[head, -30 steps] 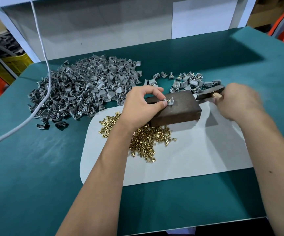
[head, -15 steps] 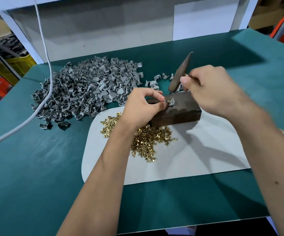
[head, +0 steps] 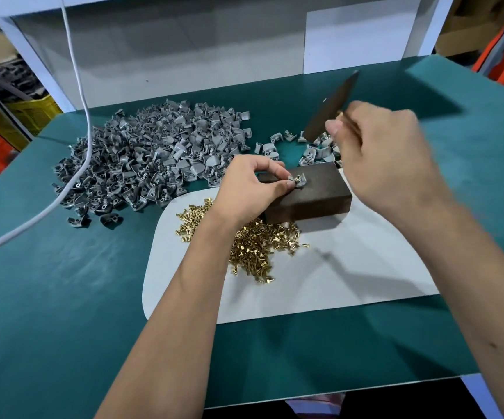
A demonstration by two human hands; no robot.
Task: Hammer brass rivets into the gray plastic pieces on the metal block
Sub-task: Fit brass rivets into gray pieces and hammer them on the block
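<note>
Your right hand has lifted the hammer it grips (head tilted up-left) above the metal block, where your left hand pinches a gray piece with its rivet, down-left of the hammer.

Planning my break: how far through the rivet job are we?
Early. A small pile of gray pieces behind the metal block may be finished. Left hand pinches one piece; right hand has the hammer raised. The big gray pile remains.
</note>
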